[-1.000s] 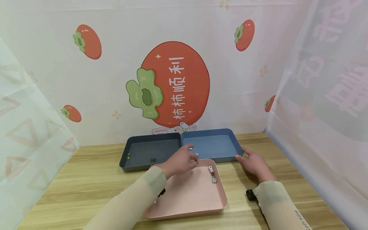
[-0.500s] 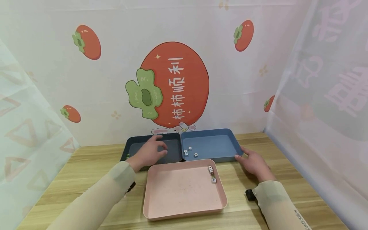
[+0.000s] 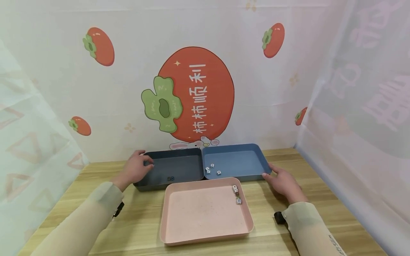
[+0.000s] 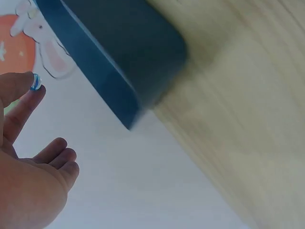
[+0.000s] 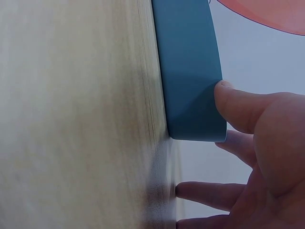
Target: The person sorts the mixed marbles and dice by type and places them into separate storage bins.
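Note:
In the left wrist view, a small clear-and-blue glass marble [image 4: 36, 82] is pinched between thumb and index finger of my left hand [image 3: 136, 169]; the other fingers are loosely bent. That hand is over the left end of the dark tray [image 3: 179, 153], whose floor bears two small marbles [image 3: 171, 178] near the front wall. My right hand [image 3: 283, 181] grips the front right corner of the blue tray [image 3: 240, 160], thumb at the front wall and index finger round the side. Several white dice [image 3: 208, 170] lie in the blue tray's left part.
A pink tray [image 3: 205, 213] stands in front of the other two. Along its right wall lie white dice [image 3: 235, 188] and small dark marbles [image 3: 237, 194]. The wooden table [image 3: 80, 206] meets a printed cloth backdrop [image 3: 112, 92] behind and cloth at both sides.
My left hand has moved left, from above the pink and blue trays, across the dark tray to its left end. The right hand has stayed at the blue tray's corner.

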The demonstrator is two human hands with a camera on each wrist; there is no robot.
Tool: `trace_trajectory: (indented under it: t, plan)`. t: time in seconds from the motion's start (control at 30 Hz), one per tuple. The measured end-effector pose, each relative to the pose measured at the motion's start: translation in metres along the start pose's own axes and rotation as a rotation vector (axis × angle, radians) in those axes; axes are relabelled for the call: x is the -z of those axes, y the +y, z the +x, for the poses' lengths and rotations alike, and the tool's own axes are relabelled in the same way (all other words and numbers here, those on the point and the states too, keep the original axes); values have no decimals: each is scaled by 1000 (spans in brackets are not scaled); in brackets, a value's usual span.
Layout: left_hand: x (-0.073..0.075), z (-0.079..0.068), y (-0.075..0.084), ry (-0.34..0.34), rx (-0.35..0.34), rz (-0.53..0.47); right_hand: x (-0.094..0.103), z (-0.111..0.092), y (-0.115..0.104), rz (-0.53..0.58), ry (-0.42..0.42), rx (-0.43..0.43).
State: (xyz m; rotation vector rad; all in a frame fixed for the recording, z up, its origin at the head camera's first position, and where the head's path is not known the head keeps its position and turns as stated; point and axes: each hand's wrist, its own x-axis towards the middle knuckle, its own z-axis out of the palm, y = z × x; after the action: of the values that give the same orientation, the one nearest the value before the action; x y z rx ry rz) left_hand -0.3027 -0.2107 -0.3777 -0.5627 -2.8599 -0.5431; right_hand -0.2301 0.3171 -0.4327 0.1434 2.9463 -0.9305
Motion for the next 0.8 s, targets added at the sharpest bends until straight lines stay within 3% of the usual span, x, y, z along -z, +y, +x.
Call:
trace_trajectory:
  t: [0.37,0.8]
  plan:
    - [-4,-8,-27,-73,58,0,-1,0,2,-4,6,0]
    - [-3,-10,-25,-74,90,-15,0,0,2,-13,6,8]
